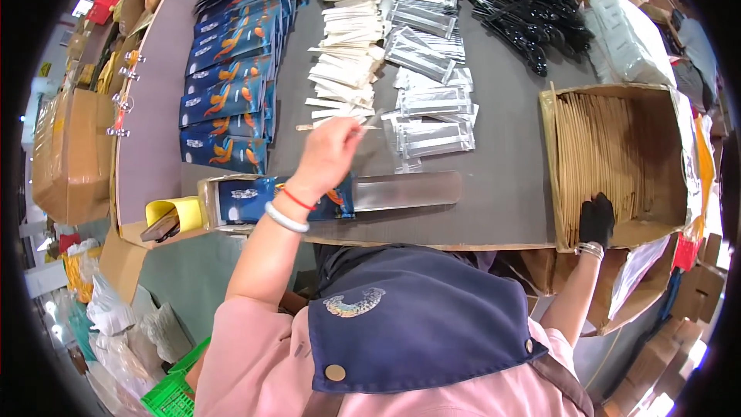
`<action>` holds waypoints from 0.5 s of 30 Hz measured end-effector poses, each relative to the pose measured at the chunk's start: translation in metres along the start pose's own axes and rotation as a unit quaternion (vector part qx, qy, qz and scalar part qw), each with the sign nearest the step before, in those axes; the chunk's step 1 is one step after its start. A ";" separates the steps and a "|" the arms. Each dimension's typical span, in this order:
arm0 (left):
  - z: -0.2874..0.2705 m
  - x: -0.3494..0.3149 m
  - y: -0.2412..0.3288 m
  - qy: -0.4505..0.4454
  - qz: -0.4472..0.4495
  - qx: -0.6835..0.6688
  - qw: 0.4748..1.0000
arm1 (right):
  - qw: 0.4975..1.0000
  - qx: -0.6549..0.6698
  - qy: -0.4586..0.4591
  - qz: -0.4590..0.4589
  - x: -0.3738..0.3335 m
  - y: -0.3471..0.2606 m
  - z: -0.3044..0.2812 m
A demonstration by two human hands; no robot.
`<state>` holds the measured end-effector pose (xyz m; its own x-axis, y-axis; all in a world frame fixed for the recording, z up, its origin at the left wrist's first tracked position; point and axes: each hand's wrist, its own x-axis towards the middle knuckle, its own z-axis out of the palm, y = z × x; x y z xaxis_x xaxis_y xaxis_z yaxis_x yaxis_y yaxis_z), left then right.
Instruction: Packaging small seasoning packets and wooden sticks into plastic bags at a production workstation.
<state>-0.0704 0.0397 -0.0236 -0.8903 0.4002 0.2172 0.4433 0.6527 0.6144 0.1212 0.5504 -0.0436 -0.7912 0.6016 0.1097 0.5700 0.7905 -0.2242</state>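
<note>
My left hand [332, 150] is closed at the near end of a column of slim white paper strips [347, 62]. Ends of one thin strip show on both sides of it, but what the fingers pinch is hidden. Below that wrist, a blue printed packet [243, 201] lies in a long clear tray [409, 191] along the table's near edge. My right hand [596, 220], in a black glove, reaches into a cardboard box [549, 162] at the right. Its fingers are bent against the near end of a tightly packed row of flat brown paper packets [602, 154].
Overlapping blue packets [224, 100] line the table's left side. Clear-wrapped flat packs [432, 100] run down the middle, with black plastic spoons [532, 19] beyond to the right. A yellow holder [174, 216] stands at the near left corner. A white bagged stack [629, 35] is behind the box.
</note>
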 end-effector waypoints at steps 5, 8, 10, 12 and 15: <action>0.064 0.030 0.037 -0.026 0.057 0.006 0.998 | 0.993 -0.096 -0.051 0.043 0.007 -0.015 -0.001; 0.074 0.033 0.052 0.005 0.082 0.113 0.990 | 0.994 -0.102 -0.028 0.017 0.002 -0.021 0.000; 0.074 0.035 0.052 -0.018 0.077 0.108 0.991 | 0.995 -0.080 -0.050 0.028 0.006 -0.019 -0.002; 0.072 0.035 0.051 -0.040 0.068 0.107 0.991 | 0.995 -0.080 -0.050 0.029 0.007 -0.017 -0.001; 0.070 0.035 0.051 0.006 0.112 0.076 0.991 | 0.997 -0.070 -0.008 0.016 0.003 -0.006 0.009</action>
<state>-0.0713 0.1315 -0.0375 -0.7690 0.5389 0.3439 0.6391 0.6379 0.4296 0.1137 0.5466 -0.0505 -0.7755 0.6250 0.0889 0.6188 0.7805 -0.0887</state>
